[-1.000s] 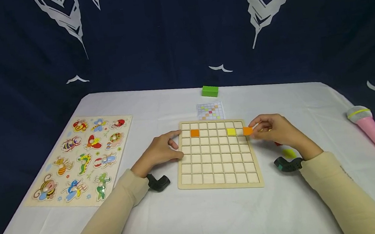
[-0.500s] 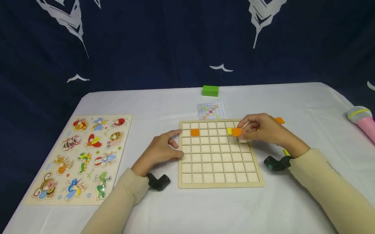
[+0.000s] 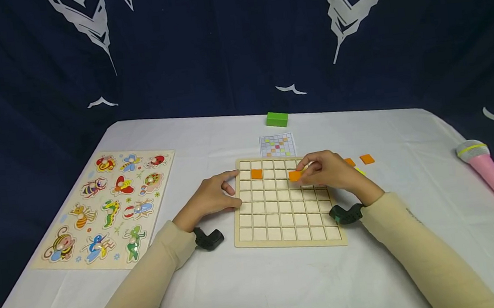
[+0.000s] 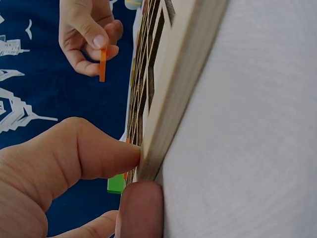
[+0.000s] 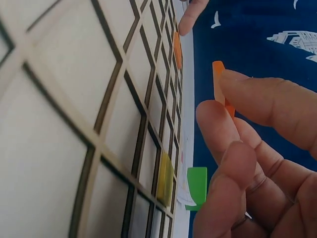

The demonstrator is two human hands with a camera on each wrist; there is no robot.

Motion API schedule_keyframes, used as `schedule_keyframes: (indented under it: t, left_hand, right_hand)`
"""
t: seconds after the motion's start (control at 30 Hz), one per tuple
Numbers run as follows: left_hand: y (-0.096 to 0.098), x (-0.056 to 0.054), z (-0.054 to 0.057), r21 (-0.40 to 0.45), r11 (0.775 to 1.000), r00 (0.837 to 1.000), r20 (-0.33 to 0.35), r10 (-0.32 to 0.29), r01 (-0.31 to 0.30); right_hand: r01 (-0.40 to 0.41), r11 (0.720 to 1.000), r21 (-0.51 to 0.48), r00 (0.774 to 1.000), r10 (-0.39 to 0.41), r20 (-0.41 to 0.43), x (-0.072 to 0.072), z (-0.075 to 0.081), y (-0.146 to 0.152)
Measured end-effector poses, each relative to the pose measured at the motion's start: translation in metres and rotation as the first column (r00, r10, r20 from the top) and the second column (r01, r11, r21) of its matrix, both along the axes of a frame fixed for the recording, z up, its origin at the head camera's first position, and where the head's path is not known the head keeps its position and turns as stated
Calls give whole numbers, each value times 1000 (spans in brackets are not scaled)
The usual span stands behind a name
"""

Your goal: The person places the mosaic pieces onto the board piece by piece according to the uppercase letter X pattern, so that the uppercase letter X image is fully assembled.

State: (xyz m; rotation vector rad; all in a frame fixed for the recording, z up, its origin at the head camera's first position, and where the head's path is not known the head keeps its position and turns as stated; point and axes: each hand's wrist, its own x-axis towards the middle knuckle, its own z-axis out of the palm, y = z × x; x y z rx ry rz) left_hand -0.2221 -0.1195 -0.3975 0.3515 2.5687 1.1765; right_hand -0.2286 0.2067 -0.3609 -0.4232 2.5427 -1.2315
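My right hand (image 3: 326,172) pinches an orange square tile (image 3: 295,176) between thumb and fingertips, over the upper right part of the wooden grid board (image 3: 336,241). The right wrist view shows this tile raised off the board, with a yellow tile (image 5: 165,178) lying in a grid cell below. Fingertips of my left hand (image 3: 212,195) touch the board's left edge, the index finger near the upper corner and the thumb lower down. A second orange tile (image 3: 256,174) sits in a cell at the upper left.
Behind the board lie a small printed pattern card (image 3: 277,146) and a green block (image 3: 277,119). Loose orange tiles (image 3: 367,159) and a yellow one lie right of the board, partly behind my right hand. An insect puzzle board (image 3: 109,212) is at left, a pink microphone (image 3: 492,177) at far right.
My right hand has carried the orange tile leftward, from the board's right edge to above the grid, past the yellow tile. The left hand has stayed in place.
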Motion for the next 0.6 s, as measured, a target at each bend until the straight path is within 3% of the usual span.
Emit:
schedule_keyframes:
  t: [0.6]
  left_hand:
    - [-1, -2, -2, 1, 1000, 1000, 1, 1, -1]
  right_hand:
    - [-27, 990, 136, 999, 33, -37, -8, -6, -35]
